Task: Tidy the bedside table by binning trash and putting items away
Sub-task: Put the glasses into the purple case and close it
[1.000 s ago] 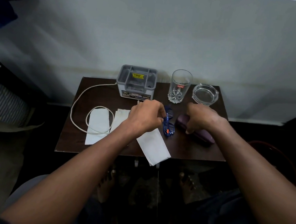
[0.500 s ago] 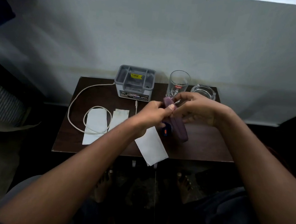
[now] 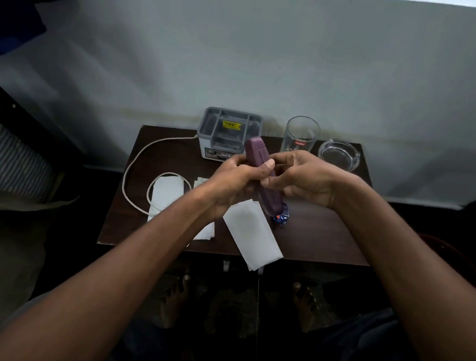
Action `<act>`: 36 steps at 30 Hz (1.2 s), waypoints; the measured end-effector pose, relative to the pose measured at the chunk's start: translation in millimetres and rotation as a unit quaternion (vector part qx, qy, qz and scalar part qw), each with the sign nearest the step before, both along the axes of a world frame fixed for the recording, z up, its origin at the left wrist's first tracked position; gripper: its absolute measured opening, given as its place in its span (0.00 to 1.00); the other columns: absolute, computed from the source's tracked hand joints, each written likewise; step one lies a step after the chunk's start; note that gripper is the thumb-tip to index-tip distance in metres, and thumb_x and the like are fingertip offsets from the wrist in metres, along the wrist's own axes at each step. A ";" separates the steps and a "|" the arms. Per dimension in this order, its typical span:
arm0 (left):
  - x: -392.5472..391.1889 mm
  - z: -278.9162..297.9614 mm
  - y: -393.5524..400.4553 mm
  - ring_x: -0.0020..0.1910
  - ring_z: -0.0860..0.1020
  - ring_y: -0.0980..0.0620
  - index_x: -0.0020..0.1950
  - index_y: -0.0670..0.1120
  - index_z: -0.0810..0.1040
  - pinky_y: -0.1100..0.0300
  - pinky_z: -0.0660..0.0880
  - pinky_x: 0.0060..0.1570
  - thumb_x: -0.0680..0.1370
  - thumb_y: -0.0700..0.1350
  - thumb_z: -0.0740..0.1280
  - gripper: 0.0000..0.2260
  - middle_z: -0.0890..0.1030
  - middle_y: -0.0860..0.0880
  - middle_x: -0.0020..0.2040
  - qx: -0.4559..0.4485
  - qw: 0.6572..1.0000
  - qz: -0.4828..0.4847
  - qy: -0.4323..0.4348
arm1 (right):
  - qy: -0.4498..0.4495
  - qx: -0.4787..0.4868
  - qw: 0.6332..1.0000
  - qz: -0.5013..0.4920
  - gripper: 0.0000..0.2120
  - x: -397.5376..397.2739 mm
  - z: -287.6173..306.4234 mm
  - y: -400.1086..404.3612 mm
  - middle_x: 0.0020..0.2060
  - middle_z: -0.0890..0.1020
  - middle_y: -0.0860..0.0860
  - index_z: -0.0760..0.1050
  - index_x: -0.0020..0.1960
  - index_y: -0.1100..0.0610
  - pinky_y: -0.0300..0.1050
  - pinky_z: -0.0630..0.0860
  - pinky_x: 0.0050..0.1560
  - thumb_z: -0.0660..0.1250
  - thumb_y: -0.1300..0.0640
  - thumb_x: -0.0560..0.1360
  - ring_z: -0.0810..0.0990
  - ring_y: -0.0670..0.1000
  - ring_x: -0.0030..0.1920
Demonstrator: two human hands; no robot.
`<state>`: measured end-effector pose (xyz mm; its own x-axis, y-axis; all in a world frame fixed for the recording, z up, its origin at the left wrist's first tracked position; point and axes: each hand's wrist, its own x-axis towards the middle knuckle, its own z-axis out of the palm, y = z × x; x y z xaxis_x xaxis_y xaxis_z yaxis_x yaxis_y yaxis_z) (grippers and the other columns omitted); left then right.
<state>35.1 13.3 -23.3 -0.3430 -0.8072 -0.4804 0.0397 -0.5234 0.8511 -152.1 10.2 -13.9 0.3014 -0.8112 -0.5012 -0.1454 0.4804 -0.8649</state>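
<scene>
Both hands hold a purple case (image 3: 258,156) up above the dark wooden bedside table (image 3: 321,240). My left hand (image 3: 235,180) wraps the case's middle from the left, thumb on top. My right hand (image 3: 304,178) grips it from the right. The case stands tilted, its far end toward the wall. A blue object with an orange spot (image 3: 281,217) shows just below the case's near end; whether it lies on the table or is held, I cannot tell. White papers (image 3: 255,234) lie on the table, one overhanging the front edge.
A grey organiser box (image 3: 228,133) stands at the back, a white cable (image 3: 145,165) looping left from it over another paper (image 3: 165,193). A drinking glass (image 3: 301,134) and a glass ashtray (image 3: 338,158) sit at the back right. Bare feet show below the table.
The right hand lifted the purple case off the table, and the left hand left the blue object to join it. The case has since risen and turned more upright.
</scene>
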 end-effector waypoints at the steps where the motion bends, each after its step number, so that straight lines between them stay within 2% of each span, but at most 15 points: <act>1: 1.2 0.8 1.4 0.56 0.87 0.45 0.72 0.44 0.74 0.48 0.84 0.60 0.79 0.47 0.76 0.24 0.87 0.43 0.59 0.001 1.000 0.008 0.003 | -0.017 0.000 1.000 0.007 0.21 2.9 -0.8 0.4 0.57 0.86 0.62 0.80 0.68 0.64 0.60 0.80 0.69 0.72 0.73 0.77 0.85 0.61 0.64; 4: 6.5 0.1 4.6 0.55 0.87 0.48 0.72 0.46 0.74 0.57 0.85 0.48 0.77 0.49 0.77 0.26 0.85 0.43 0.61 -0.018 0.999 0.026 -0.006 | -0.040 -0.012 0.999 0.011 0.21 15.4 -3.2 3.7 0.59 0.85 0.63 0.78 0.70 0.65 0.58 0.81 0.68 0.70 0.75 0.78 0.84 0.62 0.66; 7: 17.7 3.2 3.5 0.53 0.87 0.50 0.72 0.46 0.74 0.63 0.83 0.43 0.76 0.42 0.78 0.26 0.85 0.45 0.59 -0.062 0.997 0.008 -0.037 | 0.055 -0.086 0.995 0.012 0.25 25.1 -2.6 6.2 0.59 0.85 0.62 0.77 0.68 0.61 0.56 0.84 0.62 0.75 0.73 0.73 0.86 0.60 0.61; 9: 27.4 10.2 -0.3 0.54 0.87 0.48 0.72 0.46 0.75 0.59 0.84 0.46 0.77 0.38 0.77 0.25 0.85 0.45 0.58 -0.076 0.996 -0.031 -0.027 | 0.216 -0.222 0.951 0.025 0.30 28.7 -2.3 5.9 0.55 0.83 0.56 0.76 0.63 0.57 0.53 0.86 0.54 0.83 0.66 0.66 0.85 0.56 0.55; 11: 35.4 21.3 -2.6 0.52 0.87 0.47 0.71 0.46 0.78 0.53 0.85 0.50 0.80 0.44 0.74 0.20 0.85 0.43 0.58 -0.048 0.997 -0.059 0.017 | 0.341 -0.353 0.870 0.041 0.31 31.8 -4.3 4.5 0.52 0.77 0.52 0.74 0.58 0.55 0.51 0.80 0.49 0.85 0.59 0.61 0.77 0.53 0.50; 14: 44.7 28.3 -7.8 0.49 0.88 0.45 0.67 0.44 0.80 0.53 0.85 0.49 0.81 0.56 0.71 0.20 0.87 0.41 0.56 -0.022 0.997 -0.073 -0.013 | 0.341 -0.456 0.821 0.042 0.28 35.7 -4.9 4.9 0.49 0.73 0.49 0.73 0.55 0.54 0.48 0.74 0.46 0.83 0.54 0.61 0.71 0.51 0.48; 16: 48.0 25.3 -11.1 0.47 0.89 0.45 0.63 0.44 0.81 0.58 0.85 0.43 0.81 0.49 0.73 0.14 0.87 0.40 0.55 -0.042 0.994 -0.078 -0.063 | 0.345 -0.481 0.805 0.042 0.28 38.7 -3.6 6.3 0.49 0.73 0.47 0.71 0.54 0.50 0.51 0.75 0.48 0.82 0.48 0.61 0.71 0.50 0.49; 18: 49.9 20.9 -13.6 0.47 0.89 0.45 0.60 0.43 0.82 0.60 0.86 0.45 0.79 0.39 0.75 0.10 0.87 0.39 0.55 -0.052 0.995 -0.054 -0.067 | 0.383 -0.439 0.812 0.035 0.30 41.6 -3.7 7.9 0.53 0.73 0.46 0.72 0.57 0.49 0.54 0.74 0.54 0.83 0.46 0.61 0.71 0.50 0.53; 20: 51.7 17.1 -17.7 0.50 0.88 0.46 0.61 0.43 0.84 0.59 0.86 0.50 0.77 0.32 0.74 0.14 0.87 0.39 0.58 -0.054 0.997 -0.018 -0.043 | 0.396 -0.340 0.853 -0.011 0.32 40.5 -2.3 7.6 0.58 0.73 0.48 0.73 0.63 0.50 0.51 0.71 0.59 0.83 0.43 0.65 0.70 0.50 0.60; 22: 52.9 14.8 -20.1 0.53 0.87 0.47 0.63 0.44 0.85 0.60 0.85 0.52 0.76 0.26 0.71 0.20 0.86 0.41 0.60 -0.044 0.999 0.015 -0.018 | 0.271 -0.207 0.936 -0.091 0.32 38.2 2.5 8.8 0.62 0.77 0.49 0.73 0.69 0.53 0.45 0.75 0.59 0.81 0.44 0.71 0.76 0.49 0.62; 24: 53.5 9.8 -21.4 0.58 0.85 0.46 0.62 0.46 0.85 0.61 0.84 0.52 0.75 0.23 0.69 0.23 0.84 0.41 0.62 -0.044 0.999 0.020 -0.003 | 0.094 -0.077 0.978 -0.171 0.27 37.2 2.8 8.2 0.63 0.81 0.54 0.73 0.71 0.58 0.44 0.81 0.55 0.78 0.50 0.77 0.82 0.53 0.62; 27: 54.6 3.5 -22.0 0.60 0.83 0.47 0.61 0.48 0.84 0.62 0.81 0.55 0.74 0.23 0.70 0.25 0.85 0.42 0.62 -0.103 0.993 -0.034 -0.038 | -0.028 -0.019 0.962 -0.272 0.17 37.2 -0.7 4.0 0.57 0.84 0.58 0.76 0.65 0.64 0.47 0.85 0.54 0.76 0.62 0.79 0.85 0.58 0.62; 31: 58.0 0.0 -24.9 0.62 0.84 0.49 0.67 0.51 0.80 0.56 0.82 0.62 0.73 0.37 0.80 0.24 0.83 0.45 0.64 -0.166 0.973 -0.110 -0.113 | -0.031 -0.055 0.956 -0.285 0.21 35.4 0.5 3.1 0.53 0.85 0.56 0.78 0.65 0.62 0.46 0.85 0.56 0.78 0.67 0.74 0.87 0.55 0.56; 34: 54.9 -3.0 -23.8 0.58 0.84 0.55 0.67 0.53 0.81 0.53 0.82 0.62 0.76 0.52 0.77 0.19 0.86 0.52 0.59 -0.300 0.920 -0.095 -0.233 | -0.031 -0.095 0.956 -0.277 0.26 34.9 0.8 3.3 0.57 0.86 0.57 0.79 0.65 0.59 0.48 0.84 0.61 0.82 0.68 0.69 0.87 0.55 0.59; 36: 50.3 -3.3 -20.4 0.56 0.84 0.56 0.68 0.52 0.81 0.52 0.83 0.59 0.79 0.54 0.74 0.18 0.86 0.53 0.57 -0.378 0.870 -0.095 -0.300 | -0.037 -0.100 0.958 -0.267 0.28 35.0 -1.7 3.1 0.59 0.87 0.57 0.79 0.66 0.60 0.50 0.82 0.66 0.83 0.67 0.68 0.86 0.55 0.61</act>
<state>85.4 -7.0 -26.6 -0.3755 -0.9265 0.0254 -0.5572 0.2476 0.7926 -117.1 13.3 -15.6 -0.1546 -0.9369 -0.3134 0.1403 0.2932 -0.9457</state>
